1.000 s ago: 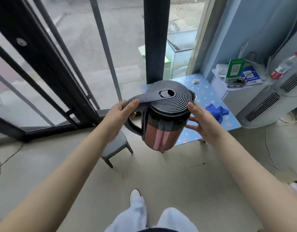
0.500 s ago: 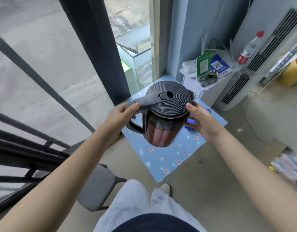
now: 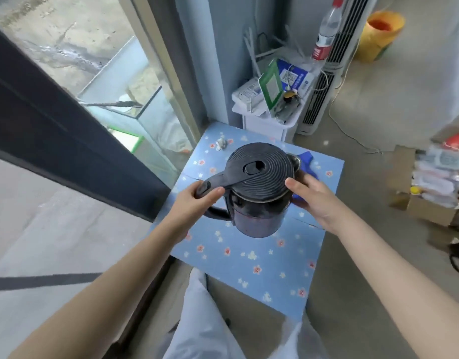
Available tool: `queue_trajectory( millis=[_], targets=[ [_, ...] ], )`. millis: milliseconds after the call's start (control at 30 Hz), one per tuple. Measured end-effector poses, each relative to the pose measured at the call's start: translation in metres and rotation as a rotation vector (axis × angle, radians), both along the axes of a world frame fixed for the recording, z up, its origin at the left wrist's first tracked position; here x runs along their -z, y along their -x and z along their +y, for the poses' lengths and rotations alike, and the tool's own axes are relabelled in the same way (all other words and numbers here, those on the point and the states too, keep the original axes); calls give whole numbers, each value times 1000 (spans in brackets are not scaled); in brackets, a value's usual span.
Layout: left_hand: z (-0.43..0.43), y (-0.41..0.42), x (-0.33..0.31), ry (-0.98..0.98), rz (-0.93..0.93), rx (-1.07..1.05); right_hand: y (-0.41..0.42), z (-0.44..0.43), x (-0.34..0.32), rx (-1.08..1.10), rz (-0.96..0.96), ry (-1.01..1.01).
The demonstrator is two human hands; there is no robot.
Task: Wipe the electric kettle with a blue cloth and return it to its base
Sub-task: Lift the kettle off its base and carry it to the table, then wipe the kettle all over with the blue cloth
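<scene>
I hold the electric kettle (image 3: 259, 193) in the air above a low table with a blue flowered top (image 3: 249, 257). It has a black ribbed lid, a black handle and a dark reddish body. My left hand (image 3: 197, 203) grips the handle, thumb on top. My right hand (image 3: 314, 198) presses against the kettle's right side just under the lid. The blue cloth (image 3: 307, 160) lies on the table behind the kettle and is mostly hidden by it and my right hand. No kettle base is in view.
A small crumpled wad (image 3: 220, 143) lies at the table's far left corner. Behind the table stand a white cabinet with papers and boxes (image 3: 272, 97), a water bottle (image 3: 326, 32) and a tall white air conditioner (image 3: 324, 81). A glass wall runs along the left. Cardboard box with clutter (image 3: 435, 182) sits on the right.
I have stepped closer to the blue table, and the kettle now hangs directly over it. Both hands keep the same hold on the kettle.
</scene>
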State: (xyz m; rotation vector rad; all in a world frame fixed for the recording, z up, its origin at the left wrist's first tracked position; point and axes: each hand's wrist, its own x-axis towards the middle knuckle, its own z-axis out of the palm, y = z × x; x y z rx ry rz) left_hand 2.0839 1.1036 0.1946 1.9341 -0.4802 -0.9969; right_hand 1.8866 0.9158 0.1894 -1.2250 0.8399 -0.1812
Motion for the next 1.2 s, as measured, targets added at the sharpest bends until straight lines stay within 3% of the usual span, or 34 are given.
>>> queue_trajectory(
  millis=[133,333,667,867,1200],
  targets=[
    [-3,-53,47,18,42,74,-38,24,40,173,47,-13],
    [-10,-88,106,70,-20,88,-69,36,97,236,40,59],
    [-21,-101,192,435,-222,59,-66,50,191,321,-80,364],
    [-13,-107,221,606,-273,70,-67,67,209,342,-108,520],
    [51,-86,222,671,-280,64,-56,153,213,451,-101,465]
  ],
)
